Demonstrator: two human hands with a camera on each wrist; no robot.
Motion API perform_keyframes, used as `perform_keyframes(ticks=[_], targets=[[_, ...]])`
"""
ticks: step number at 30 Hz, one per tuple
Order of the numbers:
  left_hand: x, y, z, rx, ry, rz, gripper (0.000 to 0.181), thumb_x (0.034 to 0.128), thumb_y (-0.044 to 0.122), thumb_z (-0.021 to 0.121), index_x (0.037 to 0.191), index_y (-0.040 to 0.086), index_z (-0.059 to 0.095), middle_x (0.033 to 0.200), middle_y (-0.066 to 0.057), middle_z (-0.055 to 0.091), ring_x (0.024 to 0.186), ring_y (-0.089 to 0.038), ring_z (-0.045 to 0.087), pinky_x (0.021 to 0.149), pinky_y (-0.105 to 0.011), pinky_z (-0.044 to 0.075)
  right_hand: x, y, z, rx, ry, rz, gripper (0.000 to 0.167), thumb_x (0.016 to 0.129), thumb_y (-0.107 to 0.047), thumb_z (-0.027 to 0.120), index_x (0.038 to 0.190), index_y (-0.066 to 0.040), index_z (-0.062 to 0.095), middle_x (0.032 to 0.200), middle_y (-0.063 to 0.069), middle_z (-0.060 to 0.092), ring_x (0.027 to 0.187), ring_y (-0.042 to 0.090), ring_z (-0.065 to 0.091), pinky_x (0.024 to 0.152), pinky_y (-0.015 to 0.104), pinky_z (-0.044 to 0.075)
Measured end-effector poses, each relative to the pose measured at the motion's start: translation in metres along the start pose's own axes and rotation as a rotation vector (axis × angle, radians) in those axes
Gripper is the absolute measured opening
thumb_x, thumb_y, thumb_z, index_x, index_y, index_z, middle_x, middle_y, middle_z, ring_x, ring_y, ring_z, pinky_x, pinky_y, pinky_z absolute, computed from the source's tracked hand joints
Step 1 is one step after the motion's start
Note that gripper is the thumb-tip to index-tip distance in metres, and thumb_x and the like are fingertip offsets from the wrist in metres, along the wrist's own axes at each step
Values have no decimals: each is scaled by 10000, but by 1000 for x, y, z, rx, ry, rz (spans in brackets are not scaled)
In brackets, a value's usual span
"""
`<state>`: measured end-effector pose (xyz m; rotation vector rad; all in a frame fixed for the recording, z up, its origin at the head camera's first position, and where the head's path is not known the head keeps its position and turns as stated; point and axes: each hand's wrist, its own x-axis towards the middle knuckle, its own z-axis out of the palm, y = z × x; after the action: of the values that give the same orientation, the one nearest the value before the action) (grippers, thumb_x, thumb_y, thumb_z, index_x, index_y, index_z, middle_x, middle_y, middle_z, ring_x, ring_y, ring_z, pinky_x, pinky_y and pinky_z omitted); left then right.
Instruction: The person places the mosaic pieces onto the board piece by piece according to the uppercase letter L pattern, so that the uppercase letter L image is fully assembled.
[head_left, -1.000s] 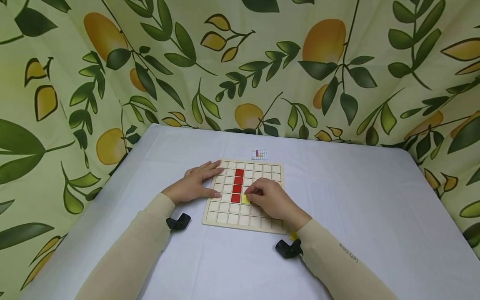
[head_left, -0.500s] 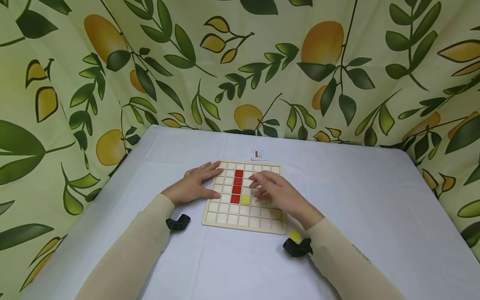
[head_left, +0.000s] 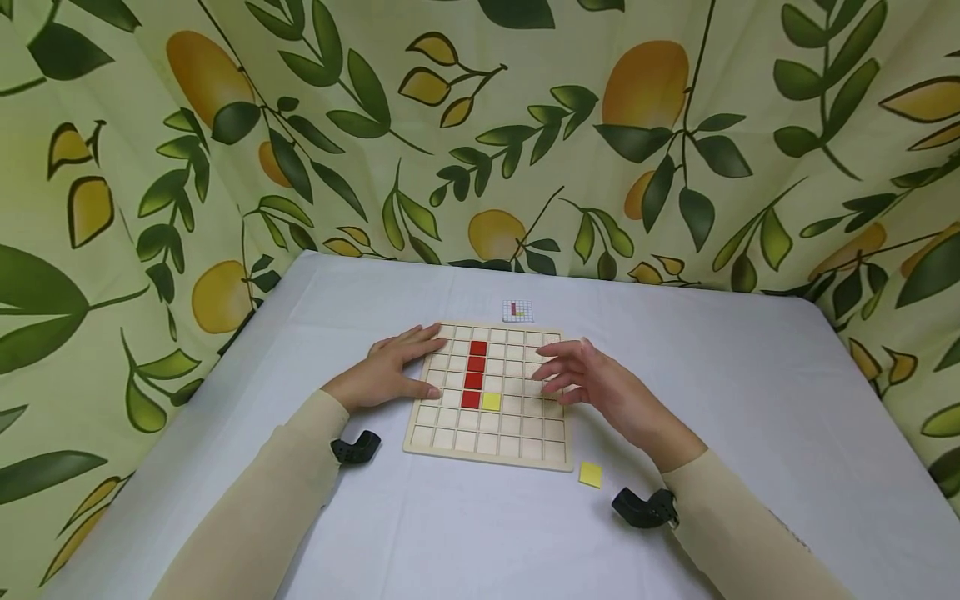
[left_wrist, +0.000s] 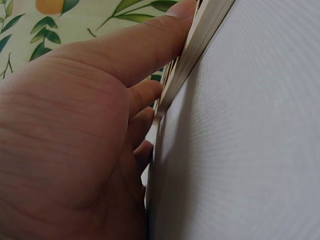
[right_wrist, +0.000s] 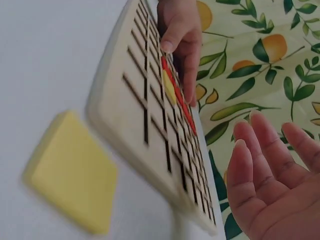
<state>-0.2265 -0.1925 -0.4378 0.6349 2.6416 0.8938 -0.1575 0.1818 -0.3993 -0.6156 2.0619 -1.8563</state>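
A square wooden grid board [head_left: 487,445] lies on the table, with a column of red tiles [head_left: 473,381] set in its squares. One yellow tile [head_left: 491,402] sits right of the lowest red one. My left hand [head_left: 386,367] rests on the board's left edge, thumb and fingers spread; in the left wrist view the thumb [left_wrist: 145,47] touches the board's rim. Over the board's right side my right hand [head_left: 600,387] hovers with loosely bent fingers, holding nothing. A second yellow tile [head_left: 590,475] lies on the cloth off the board's near right corner, large in the right wrist view.
Behind the board lies a small card [head_left: 517,311] printed with a grid, a red column and a yellow mark. A white cloth [head_left: 750,400] covers the table. A leaf-and-fruit patterned curtain [head_left: 480,150] hangs at the back and sides.
My right hand has let go of the yellow tile, which stays in its square beside the red column. It has drawn back rightward, uncovering the loose yellow tile. The left hand has stayed still.
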Motion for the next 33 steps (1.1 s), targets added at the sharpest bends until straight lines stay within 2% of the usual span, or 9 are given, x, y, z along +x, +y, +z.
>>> perform_keyframes(ticks=[7,12,15,18,21,24,29,33], targets=[[-1,2,0,7,3,-9,963,882,492,906,1685,207,457,1796,73,205,1660,-228,53,1269,-620,57,-25,9,-15,-43,16,19,666,1211,-418,239,1538,119,457,1339,276,635,1191,454,642,949,391,569],[-1,1,0,3,1,20,964,886,492,902,1686,199,453,1794,73,207,1659,-234,63,1272,-603,51,-43,19,-24,-82,24,55,617,1215,-367,260,1540,119,455,1347,275,622,1191,425,650,955,367,570],[-1,0,0,1,-1,30,966,886,500,900,1688,203,450,1793,84,205,1659,-228,62,1275,-592,48,-54,28,-28,-125,30,74,495,1203,-274,382,1520,90,492,1330,232,639,1187,362,660,963,320,551],[0,1,1,2,-1,17,966,886,506,899,1688,208,451,1793,85,204,1659,-223,56,1276,-598,49,-62,37,-28,-187,30,81,397,1137,-177,589,1470,39,570,1305,166,670,1167,301,653,967,285,537],[1,1,1,5,0,3,962,886,500,899,1687,206,454,1795,76,204,1660,-224,53,1274,-605,51,-64,44,-29,-287,-8,48,415,1031,-167,780,1407,-47,649,1322,89,676,1178,256,627,984,254,506],[1,1,0,5,0,-2,960,887,493,900,1686,203,454,1796,70,204,1660,-227,53,1273,-610,48,-64,46,-29,-380,-77,-8,474,935,-221,902,1352,-134,695,1355,29,641,1239,238,578,1042,227,446],[0,1,0,10,0,10,955,890,484,901,1685,195,456,1796,64,207,1660,-232,58,1271,-609,46,-65,42,-29,-476,-168,-29,431,892,-329,935,1249,-216,722,1317,-10,577,1296,221,523,1106,175,345],[0,0,0,12,1,14,955,889,480,903,1684,194,458,1795,64,208,1660,-232,59,1273,-602,47,-65,39,-27,-509,-187,-1,316,904,-314,920,1154,-246,739,1234,-26,571,1241,204,540,1077,207,391]])
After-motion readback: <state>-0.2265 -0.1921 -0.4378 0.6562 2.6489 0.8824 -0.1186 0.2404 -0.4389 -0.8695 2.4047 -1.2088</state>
